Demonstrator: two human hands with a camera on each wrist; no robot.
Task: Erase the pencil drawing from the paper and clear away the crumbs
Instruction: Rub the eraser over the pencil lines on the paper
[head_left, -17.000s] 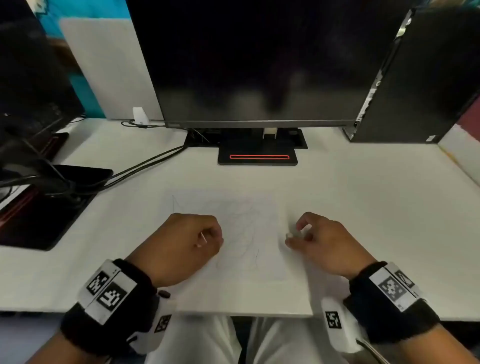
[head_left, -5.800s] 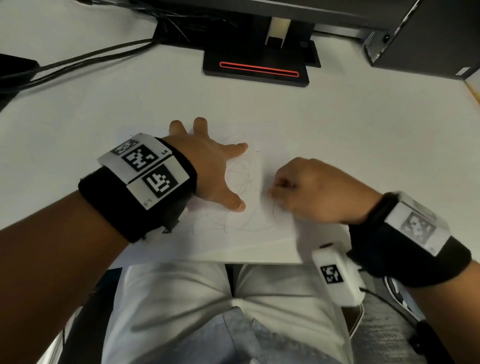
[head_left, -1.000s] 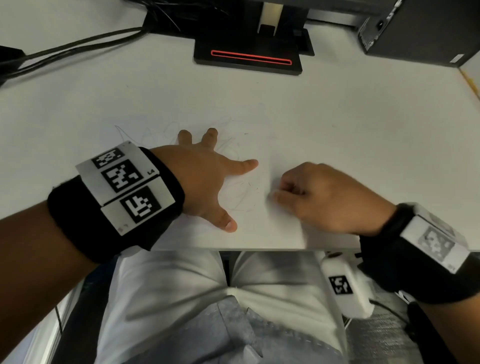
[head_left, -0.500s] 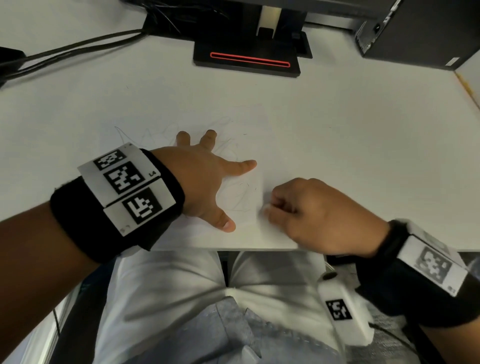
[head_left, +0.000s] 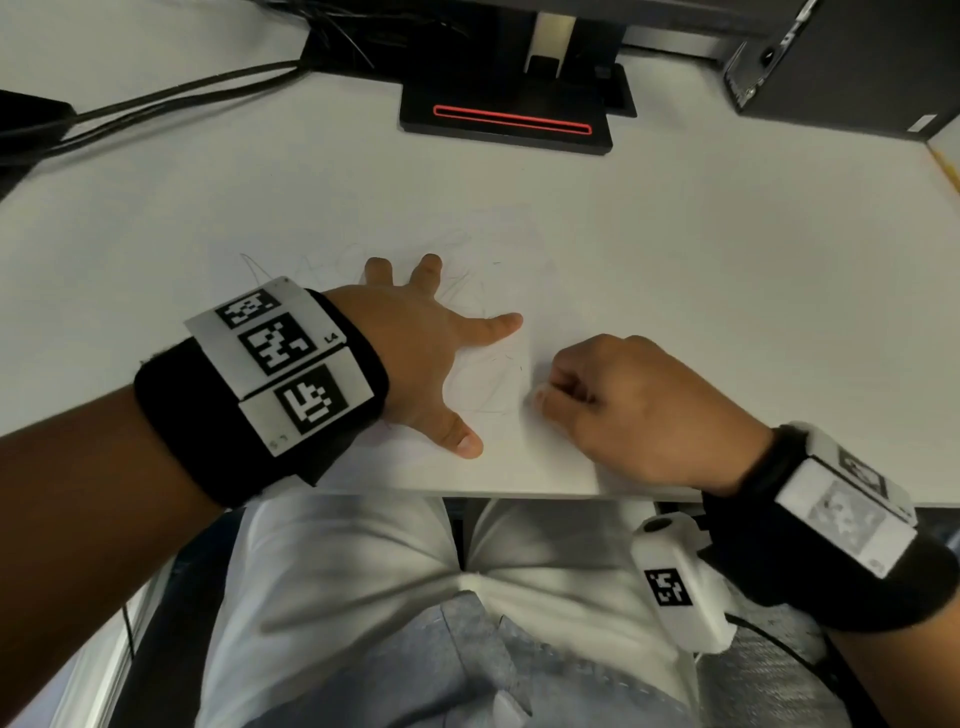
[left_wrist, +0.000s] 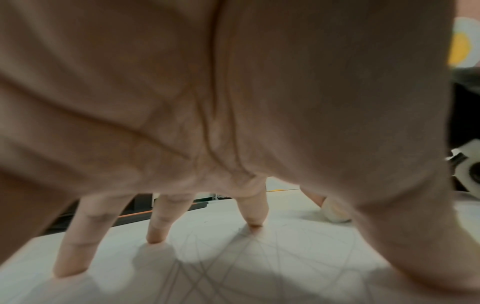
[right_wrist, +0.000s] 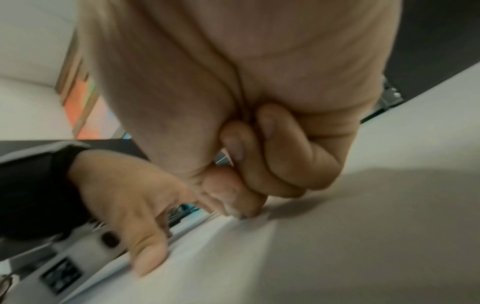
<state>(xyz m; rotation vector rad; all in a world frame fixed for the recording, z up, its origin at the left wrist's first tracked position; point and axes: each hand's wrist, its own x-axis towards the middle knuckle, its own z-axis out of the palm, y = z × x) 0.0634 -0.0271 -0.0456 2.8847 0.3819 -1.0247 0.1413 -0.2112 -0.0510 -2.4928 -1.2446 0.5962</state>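
A white paper (head_left: 524, 249) with faint pencil lines (head_left: 491, 387) lies near the front edge of the white desk (head_left: 727, 270). My left hand (head_left: 441, 364) rests flat on the sheet with fingers spread, holding it down. In the left wrist view its fingertips (left_wrist: 155, 238) touch the paper over crossing pencil lines (left_wrist: 233, 259). My right hand (head_left: 550, 400) is curled just right of the left thumb, and it pinches a small white eraser (left_wrist: 336, 211) against the paper. The right wrist view is blurred; the eraser (right_wrist: 231, 207) shows at the pinched fingertips. I cannot make out any crumbs.
A black monitor stand with a red strip (head_left: 511, 119) sits at the back centre. Dark cables (head_left: 182, 98) run to the back left. A black computer case (head_left: 857, 62) stands at the back right. The desk's front edge (head_left: 545, 493) is just behind both wrists.
My right hand with the eraser slid toward the desk's front edge, then back a little away from it. The left hand has stayed spread on the paper.
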